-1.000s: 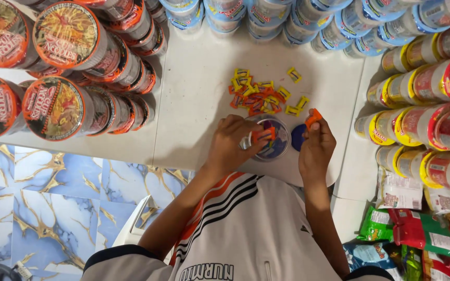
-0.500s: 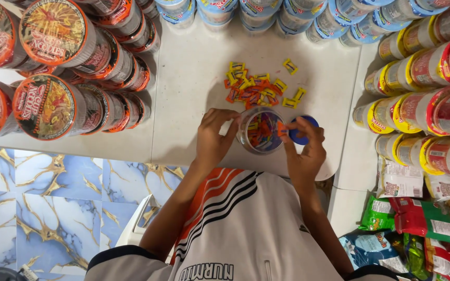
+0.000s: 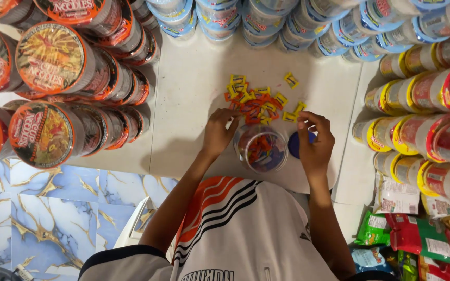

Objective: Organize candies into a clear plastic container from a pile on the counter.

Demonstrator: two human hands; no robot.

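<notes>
Jar: we see the clear jar (image 3: 261,149) on the white counter (image 3: 194,93), already holding some sweets.
Left to do: a loose pile of red and yellow sweets (image 3: 259,101) lies just beyond it — we judge the work partly done.
Lid: the blue lid (image 3: 296,145) lies beside the jar (off).
Left hand (image 3: 220,132): fingers curled at the pile's near edge; we cannot tell whether it pinches a sweet.
Right hand (image 3: 316,140): fingertips drawn together near the pile — contents unclear.
</notes>
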